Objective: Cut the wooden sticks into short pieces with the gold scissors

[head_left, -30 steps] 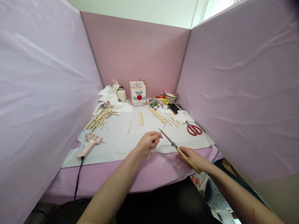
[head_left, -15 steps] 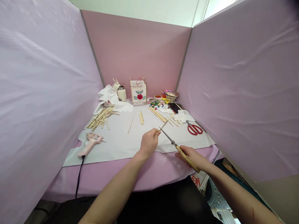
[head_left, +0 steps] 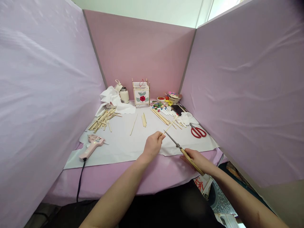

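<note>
My left hand pinches a thin wooden stick, which slants up and to the right from my fingertips. My right hand grips the wooden handle of a narrow steel-bladed hand tool. Its pointed tip lies very close to the stick, just beyond my left fingers, and I cannot tell whether they touch. Both hands are raised over the front of a white paper sheet. The lower end of the stick is hidden by my left hand.
A pink glue gun with a black cord lies at the front left. Loose wooden sticks lie behind it. A small lantern stands at the back. Red-handled scissors, markers and a phone lie to the right. Lilac panels enclose three sides.
The stick's lower end no longer shows below my left hand, and its upper end has moved right. The blade tip has shifted slightly right, and both hands still hold their items.
</note>
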Demonstrator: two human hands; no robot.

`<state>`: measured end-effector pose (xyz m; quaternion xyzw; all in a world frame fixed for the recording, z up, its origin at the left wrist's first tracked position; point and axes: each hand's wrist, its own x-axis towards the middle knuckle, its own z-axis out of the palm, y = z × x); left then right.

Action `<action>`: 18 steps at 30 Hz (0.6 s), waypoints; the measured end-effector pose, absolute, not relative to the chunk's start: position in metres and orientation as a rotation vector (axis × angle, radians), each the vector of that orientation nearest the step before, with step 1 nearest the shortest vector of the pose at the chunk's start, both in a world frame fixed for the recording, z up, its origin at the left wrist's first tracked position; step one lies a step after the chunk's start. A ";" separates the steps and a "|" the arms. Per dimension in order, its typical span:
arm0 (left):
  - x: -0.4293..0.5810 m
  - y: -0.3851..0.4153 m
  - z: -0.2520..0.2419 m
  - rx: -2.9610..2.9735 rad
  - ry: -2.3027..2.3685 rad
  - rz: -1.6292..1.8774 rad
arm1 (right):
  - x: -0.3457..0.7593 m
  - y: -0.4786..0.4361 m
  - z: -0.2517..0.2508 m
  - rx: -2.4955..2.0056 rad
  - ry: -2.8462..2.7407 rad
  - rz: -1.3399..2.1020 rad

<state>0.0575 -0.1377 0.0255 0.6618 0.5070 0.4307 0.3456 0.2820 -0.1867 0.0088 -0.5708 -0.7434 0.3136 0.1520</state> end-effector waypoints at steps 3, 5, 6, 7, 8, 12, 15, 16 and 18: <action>0.058 -0.138 0.023 1.877 1.392 1.200 | 0.277 -0.188 0.010 -1.648 -2.106 0.909; 0.053 -0.136 0.026 1.736 1.260 1.143 | 0.277 -0.190 0.012 -1.633 -2.118 0.912; 0.049 -0.135 0.028 1.619 1.148 1.074 | 0.278 -0.191 0.013 -1.619 -2.132 0.912; 0.044 -0.135 0.030 1.489 1.020 0.985 | 0.279 -0.193 0.015 -1.601 -2.153 0.907; 0.040 -0.134 0.032 1.364 0.886 0.885 | 0.280 -0.194 0.017 -1.581 -2.178 0.890; 0.026 -0.133 0.038 1.074 0.501 0.572 | 0.285 -0.197 0.024 -1.495 -2.265 0.782; 0.029 -0.134 0.040 1.099 0.542 0.615 | 0.284 -0.196 0.024 -1.507 -2.258 0.760; 0.033 -0.135 0.040 1.157 0.626 0.700 | 0.283 -0.195 0.022 -1.534 -2.241 0.765; 0.043 -0.138 0.039 1.343 0.861 0.935 | 0.281 -0.193 0.018 -1.605 -2.193 0.780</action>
